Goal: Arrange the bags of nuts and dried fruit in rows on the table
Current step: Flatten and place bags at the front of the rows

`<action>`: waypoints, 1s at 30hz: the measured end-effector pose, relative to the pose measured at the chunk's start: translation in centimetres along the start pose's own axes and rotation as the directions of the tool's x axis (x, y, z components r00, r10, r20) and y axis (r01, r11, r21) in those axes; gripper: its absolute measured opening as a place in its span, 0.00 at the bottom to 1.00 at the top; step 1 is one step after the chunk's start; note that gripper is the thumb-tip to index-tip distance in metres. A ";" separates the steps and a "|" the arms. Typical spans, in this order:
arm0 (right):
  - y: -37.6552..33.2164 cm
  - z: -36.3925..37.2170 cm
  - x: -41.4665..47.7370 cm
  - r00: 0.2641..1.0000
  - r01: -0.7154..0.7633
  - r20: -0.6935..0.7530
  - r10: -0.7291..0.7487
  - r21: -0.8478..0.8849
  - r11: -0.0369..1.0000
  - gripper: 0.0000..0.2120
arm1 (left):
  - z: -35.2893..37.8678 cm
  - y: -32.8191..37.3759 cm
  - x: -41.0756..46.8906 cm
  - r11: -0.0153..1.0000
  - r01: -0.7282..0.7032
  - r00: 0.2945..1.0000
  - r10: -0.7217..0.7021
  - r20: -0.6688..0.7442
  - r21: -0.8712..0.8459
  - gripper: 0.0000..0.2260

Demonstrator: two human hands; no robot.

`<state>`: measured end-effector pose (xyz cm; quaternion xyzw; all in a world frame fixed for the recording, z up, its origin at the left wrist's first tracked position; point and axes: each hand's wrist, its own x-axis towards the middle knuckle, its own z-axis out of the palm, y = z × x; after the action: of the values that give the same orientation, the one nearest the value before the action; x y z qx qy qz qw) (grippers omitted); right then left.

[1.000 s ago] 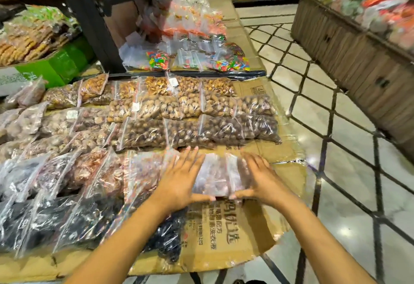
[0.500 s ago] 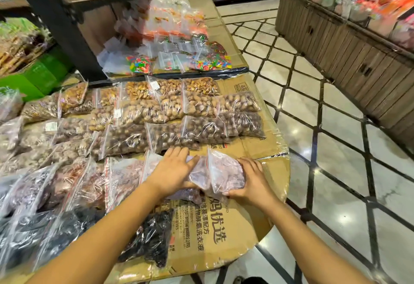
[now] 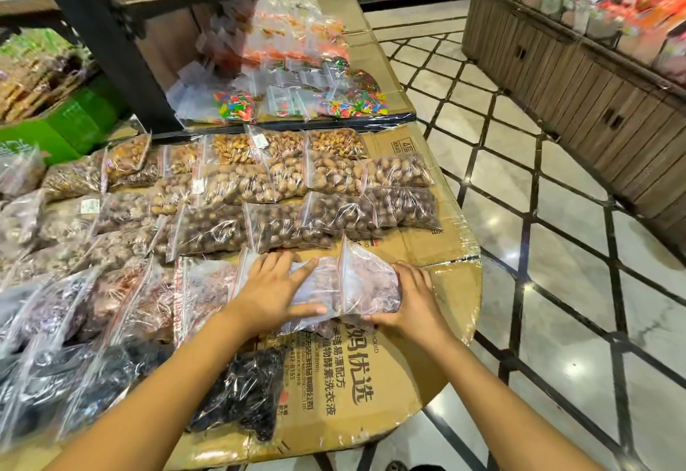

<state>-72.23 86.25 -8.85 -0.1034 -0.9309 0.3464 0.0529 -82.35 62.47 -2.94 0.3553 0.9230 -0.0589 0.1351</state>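
Note:
Clear zip bags of nuts and dried fruit lie in rows on a table covered with taped cardboard (image 3: pixel 419 370). My right hand (image 3: pixel 412 303) grips a clear bag of pinkish-brown dried fruit (image 3: pixel 367 283) from its right end, its zip edge tilted up. My left hand (image 3: pixel 274 288) lies flat, fingers spread, on a second similar bag (image 3: pixel 315 296) just left of it. Rows of brown nut bags (image 3: pixel 334 210) sit beyond the hands. A bag of black dried fruit (image 3: pixel 245 392) lies below my left forearm.
Darker bags (image 3: pixel 74 322) fill the table's left side. Bags of coloured candy (image 3: pixel 237 106) lie on a further table behind a black shelf post (image 3: pixel 100 40). A tiled aisle (image 3: pixel 538 247) runs along the right, with a wooden display counter (image 3: pixel 594 99) beyond it.
The right-hand bag lay flat a second ago; its left edge has since been lifted and tilted up. The left hand stays pressed on the neighbouring bag. The camera view has shifted.

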 end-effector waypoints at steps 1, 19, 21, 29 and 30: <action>0.1 -0.2 0.2 1.000 0.009 0.015 -0.009 -0.002 1.000 0.51 | 0.1 0.2 0.1 0.997 0.016 1.000 -0.017 -0.010 -0.075 0.40; -11.3 -2.0 1.3 0.968 0.166 0.199 -0.151 -0.060 0.984 0.51 | 0.9 -7.1 -10.9 0.856 0.442 0.793 -0.512 -0.328 -0.268 0.35; -14.7 0.5 0.8 0.943 0.217 0.264 -0.203 -0.026 0.976 0.49 | 1.8 -10.2 -13.4 0.814 0.500 0.746 -0.579 -0.329 -0.297 0.33; -25.9 10.8 -0.6 0.905 0.392 0.208 -0.371 -0.068 0.918 0.35 | 6.0 -26.2 -22.5 0.657 0.617 0.604 -0.748 -0.274 -0.434 0.37; -27.6 12.2 -0.6 0.911 0.384 0.188 -0.366 -0.071 0.920 0.33 | 6.5 -28.3 -23.5 0.650 0.617 0.602 -0.753 -0.266 -0.443 0.40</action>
<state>-78.06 57.96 0.00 0.1050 -0.9515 0.2873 0.0326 -83.35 25.14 -1.92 -0.0535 0.9905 0.1162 -0.0508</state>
